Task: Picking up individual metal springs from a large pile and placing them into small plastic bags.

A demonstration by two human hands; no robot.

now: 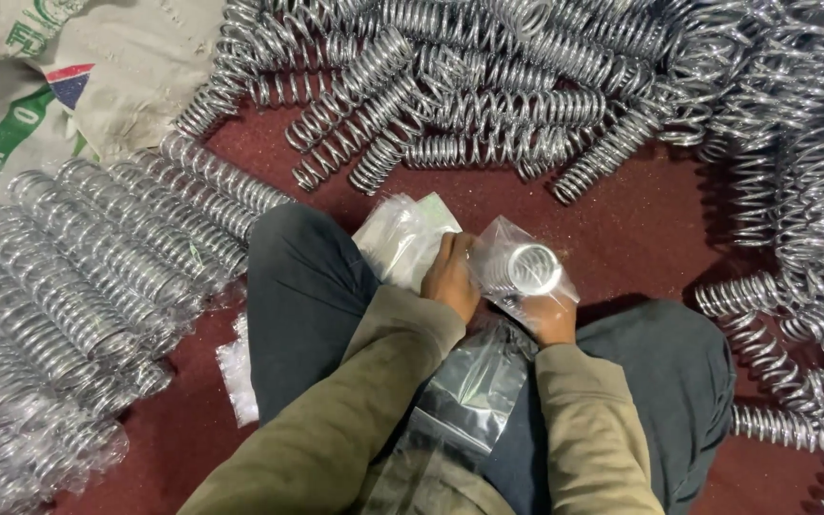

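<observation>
Left hand point(450, 277): fingers curled on the mouth of the clear plastic bag point(512, 272), pinching its edge.
Right hand point(547, 319): closed under the same bag, gripping it.
Bagged spring point(526, 269): inside that bag, above the person's lap.
Loose springs point(488, 95): heaped along the red floor's point(641, 224) far edge.
Wrapped springs point(78, 277): rows at the floor's left edge.
Empty bags point(464, 396): on the lap.

Shiny silver coils on the loose springs point(488, 105) at twelve o'clock, ringed light and dark. Same silver, dulled under clear film, on the bagged springs point(69, 315) at nine. Dark red, speckled floor point(641, 229). Olive-green sleeves point(355, 420); dark grey-blue trousers point(302, 286). Off-white sack point(97, 67) at eleven, printed green with a red-and-blue patch.
</observation>
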